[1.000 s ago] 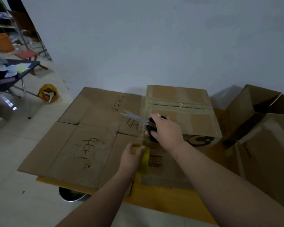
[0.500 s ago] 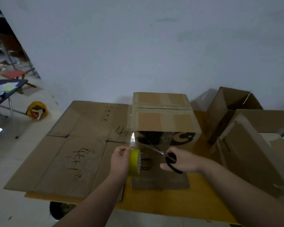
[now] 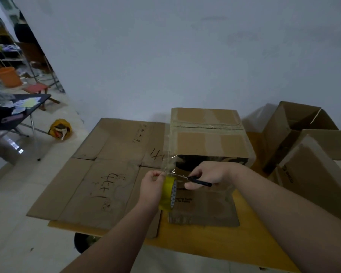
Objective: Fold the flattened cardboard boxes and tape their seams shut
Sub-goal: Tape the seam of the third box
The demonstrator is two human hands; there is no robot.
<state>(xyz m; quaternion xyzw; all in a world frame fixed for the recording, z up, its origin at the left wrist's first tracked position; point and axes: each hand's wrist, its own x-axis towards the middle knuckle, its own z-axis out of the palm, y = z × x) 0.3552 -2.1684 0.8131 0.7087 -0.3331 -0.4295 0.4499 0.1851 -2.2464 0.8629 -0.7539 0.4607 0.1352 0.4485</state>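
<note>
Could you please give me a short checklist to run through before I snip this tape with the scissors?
1. The tape roll is gripped by the left hand: ok.
2. The scissors are held in the right hand: ok.
3. The tape strip runs from the folded box down to the roll: ok.
4. The strip lies between the scissor blades: cannot tell, too blurred.
5. The left fingers are clear of the blade tips: cannot tell; they sit very close.
</note>
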